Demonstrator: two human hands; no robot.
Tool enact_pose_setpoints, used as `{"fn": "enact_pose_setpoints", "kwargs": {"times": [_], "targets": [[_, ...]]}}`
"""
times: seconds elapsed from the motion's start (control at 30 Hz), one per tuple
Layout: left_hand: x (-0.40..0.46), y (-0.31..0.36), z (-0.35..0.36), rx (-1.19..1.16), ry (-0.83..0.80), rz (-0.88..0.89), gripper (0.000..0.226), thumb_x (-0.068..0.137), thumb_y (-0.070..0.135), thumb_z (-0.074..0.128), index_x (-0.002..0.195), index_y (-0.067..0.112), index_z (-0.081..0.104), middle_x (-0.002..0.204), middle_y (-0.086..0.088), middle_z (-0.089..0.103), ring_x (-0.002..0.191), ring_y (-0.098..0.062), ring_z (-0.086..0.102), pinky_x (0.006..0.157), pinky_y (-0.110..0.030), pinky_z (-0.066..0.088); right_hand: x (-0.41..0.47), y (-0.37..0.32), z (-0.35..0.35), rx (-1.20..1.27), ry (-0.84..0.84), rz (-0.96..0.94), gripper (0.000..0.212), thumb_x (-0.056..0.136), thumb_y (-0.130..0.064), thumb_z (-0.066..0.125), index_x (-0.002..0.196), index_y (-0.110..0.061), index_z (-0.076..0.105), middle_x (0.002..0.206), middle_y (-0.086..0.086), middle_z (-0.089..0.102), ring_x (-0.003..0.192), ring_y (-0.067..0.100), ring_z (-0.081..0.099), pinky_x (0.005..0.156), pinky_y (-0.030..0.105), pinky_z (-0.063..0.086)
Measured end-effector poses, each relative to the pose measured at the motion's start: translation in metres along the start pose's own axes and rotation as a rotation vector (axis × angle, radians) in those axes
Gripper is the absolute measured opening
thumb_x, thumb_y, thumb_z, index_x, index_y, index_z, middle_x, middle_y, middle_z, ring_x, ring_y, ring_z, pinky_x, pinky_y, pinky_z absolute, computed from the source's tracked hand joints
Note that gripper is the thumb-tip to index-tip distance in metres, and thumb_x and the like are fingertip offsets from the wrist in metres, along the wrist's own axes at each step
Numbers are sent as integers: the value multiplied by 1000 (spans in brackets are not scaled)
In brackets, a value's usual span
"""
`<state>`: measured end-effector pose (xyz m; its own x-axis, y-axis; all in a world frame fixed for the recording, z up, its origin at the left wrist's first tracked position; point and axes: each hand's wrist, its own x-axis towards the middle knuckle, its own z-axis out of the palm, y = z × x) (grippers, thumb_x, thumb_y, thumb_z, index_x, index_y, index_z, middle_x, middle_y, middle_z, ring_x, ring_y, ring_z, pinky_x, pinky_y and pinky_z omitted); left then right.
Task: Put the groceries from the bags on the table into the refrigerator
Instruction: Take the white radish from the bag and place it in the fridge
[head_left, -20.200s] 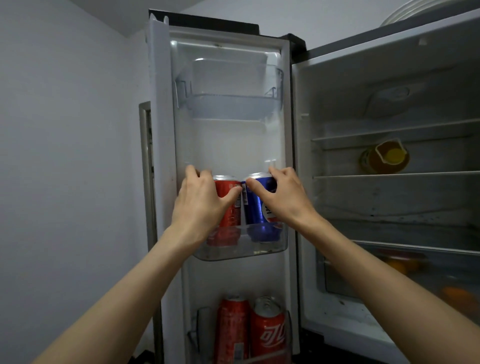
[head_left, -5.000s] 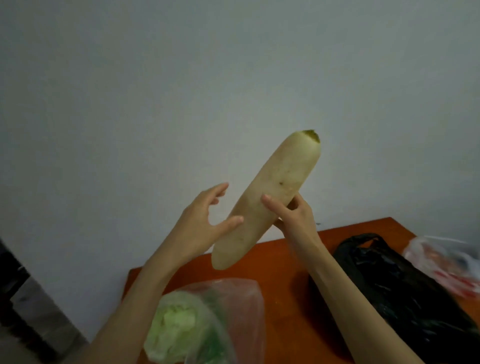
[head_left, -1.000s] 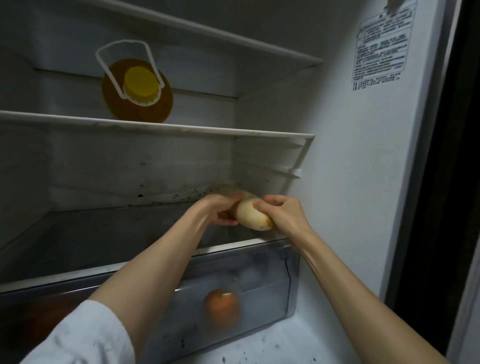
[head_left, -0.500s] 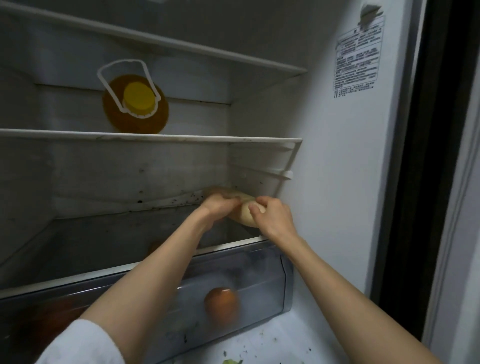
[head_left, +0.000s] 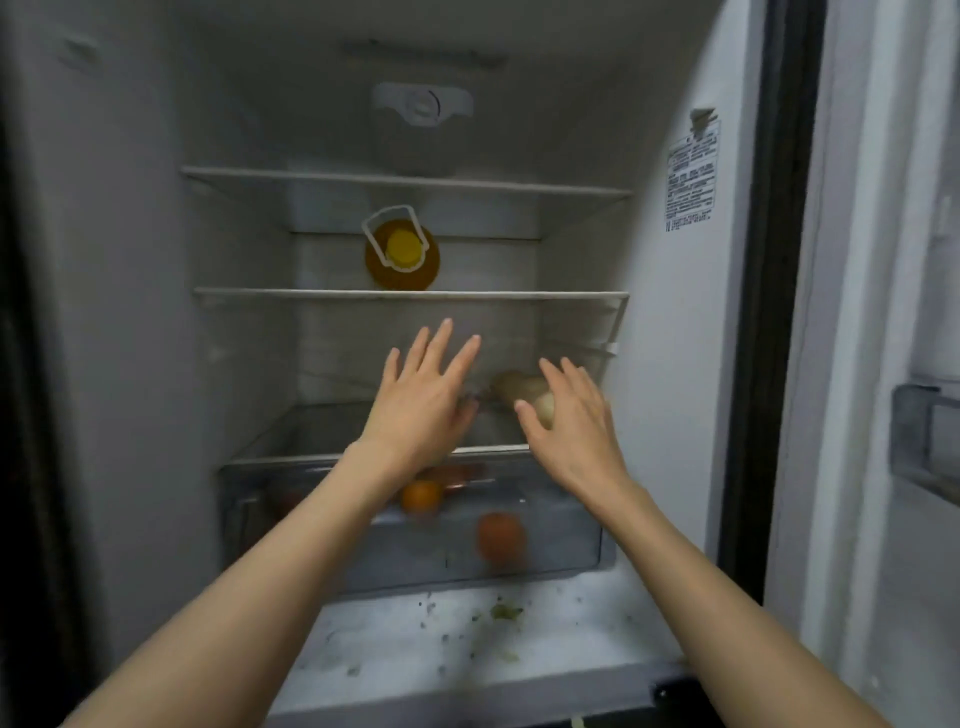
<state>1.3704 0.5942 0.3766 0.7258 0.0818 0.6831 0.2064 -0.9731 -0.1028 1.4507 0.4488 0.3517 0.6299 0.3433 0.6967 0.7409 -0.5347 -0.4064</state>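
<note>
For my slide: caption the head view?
Open hands before a radish lying on the fridge shelf.

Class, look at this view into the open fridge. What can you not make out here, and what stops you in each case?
- White radish, head view: the right hand covers its near end, so contact cannot be told.
- Fruit in the crisper drawer: blurred by the cloudy front; the left hand and forearm cover part.
- Sticker on the side wall: print too small to read.
- Door bin: cut off by the right edge.
</note>
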Motion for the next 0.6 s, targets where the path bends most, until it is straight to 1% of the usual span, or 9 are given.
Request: {"fn": "enact_pose_setpoints", "kwargs": {"times": [0.1, 0.2, 0.27, 0.33, 0.47, 0.53, 0.6], "targets": [[-66, 4, -19, 64, 0, -60, 72, 92, 47, 44, 149, 28, 5, 158, -8, -7, 145, -28, -8, 115, -52, 4, -50, -19, -12, 24, -56, -100, 64, 93, -44, 46, 148, -21, 22, 158, 4, 13, 145, 19, 6, 116, 42, 4], [-140, 9, -40, 162, 19, -97, 70, 89, 52, 44, 148, 26, 17, 157, -12, 7, 144, -35, 3, 111, -60, 9, -107, -36, -21, 42, -170, -165, 67, 93, -49, 43, 149, -25, 14, 159, 0, 4, 146, 16, -3, 116, 42, -3], [-186, 13, -58, 232, -25, -144, 73, 86, 47, 54, 147, 25, 21, 156, -14, 12, 143, -38, 9, 109, -60, 10, -141, -50, -27, 64, -228, -209, 68, 93, -50, 41, 149, -26, 12, 159, -1, 1, 145, 15, -6, 116, 43, -5], [-226, 17, -83, 288, -31, -195, 77, 82, 43, 62, 146, 23, 24, 155, -15, 18, 142, -39, 13, 108, -60, 10, -167, -69, -34, 104, -267, -253, 69, 93, -50, 41, 149, -26, 10, 159, -1, -1, 145, 15, -9, 116, 42, -5], [-302, 19, -142, 371, -12, -267, 79, 79, 39, 66, 145, 21, 27, 153, -16, 22, 141, -39, 12, 107, -58, 10, -211, -126, -48, 194, -325, -377, 67, 94, -47, 42, 149, -26, 10, 159, -2, -1, 145, 14, -9, 116, 41, -6], [-342, 18, -173, 432, -24, -312, 79, 75, 38, 69, 143, 20, 32, 151, -18, 28, 140, -41, 18, 106, -61, 18, -238, -159, -54, 261, -344, -443, 66, 94, -43, 44, 149, -25, 11, 159, -1, 1, 145, 14, -8, 116, 40, -6], [-383, 16, -206, 477, -20, -358, 76, 76, 36, 68, 141, 20, 33, 150, -18, 29, 139, -40, 19, 106, -62, 20, -268, -195, -58, 341, -370, -510, 65, 94, -40, 46, 149, -24, 14, 158, 1, 5, 146, 15, -5, 116, 40, -5]]}}
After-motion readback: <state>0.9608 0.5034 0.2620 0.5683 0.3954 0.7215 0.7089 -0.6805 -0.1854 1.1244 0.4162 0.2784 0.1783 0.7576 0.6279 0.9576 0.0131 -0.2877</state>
